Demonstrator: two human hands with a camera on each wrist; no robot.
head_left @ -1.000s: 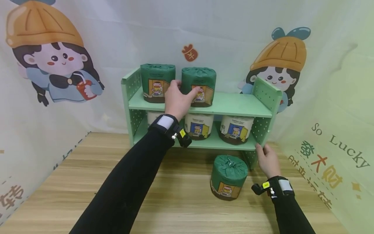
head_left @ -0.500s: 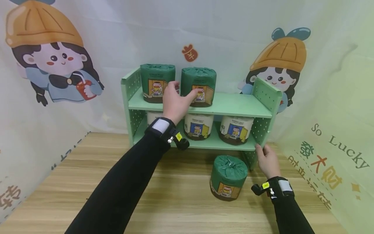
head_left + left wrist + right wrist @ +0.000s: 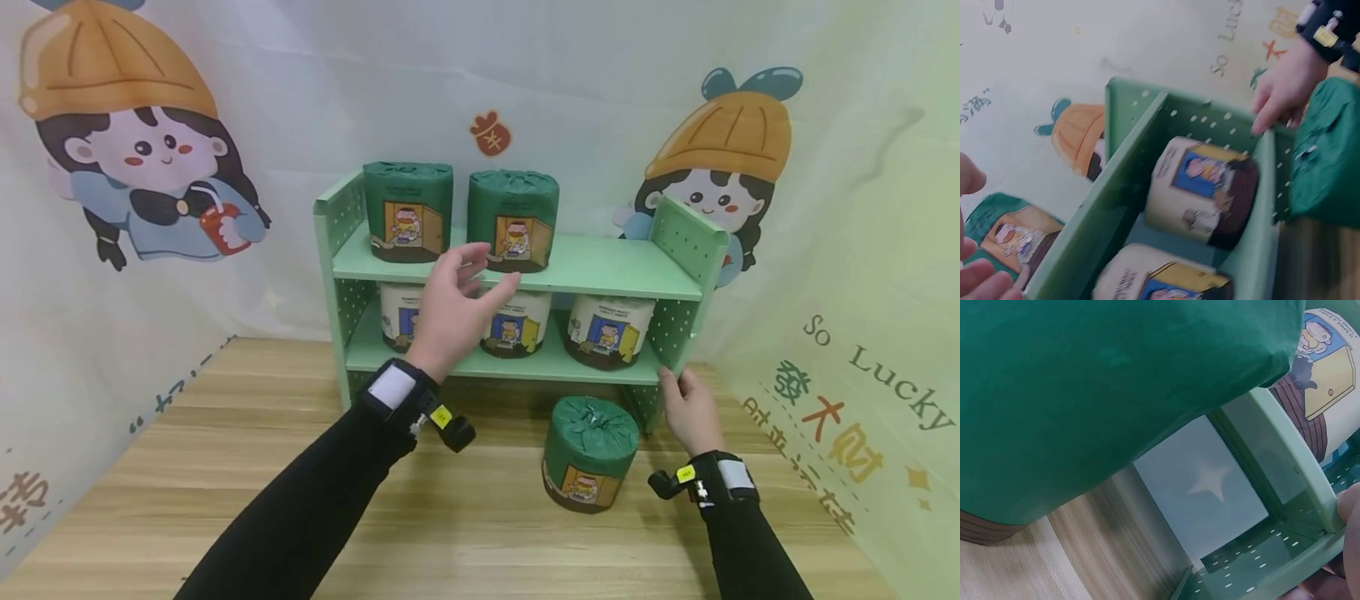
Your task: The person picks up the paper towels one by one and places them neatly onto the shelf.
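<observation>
A light green two-tier shelf [image 3: 615, 262] stands on the table. Two green-wrapped toilet rolls sit upright on its upper board, one at the left [image 3: 408, 187] and one near the middle [image 3: 516, 196]. My left hand [image 3: 453, 321] is in front of and below the middle roll, fingers loosely bent, holding nothing. At the shelf's right side panel, my right hand [image 3: 692, 414] grips the front edge, with the thumb [image 3: 1351, 509] in front and fingers beneath. A third green toilet roll [image 3: 591, 450] stands on the table left of that hand.
White-wrapped toilet rolls fill the lower board; the right one [image 3: 609, 333] shows fully, while my left hand partly covers the others. The wooden table [image 3: 450, 533] reaches a printed cloth backdrop [image 3: 585, 108] behind and at both sides.
My left hand has let go of the middle green roll on the upper board and moved down and toward me. The roll stays in place. My right hand keeps its hold on the shelf.
</observation>
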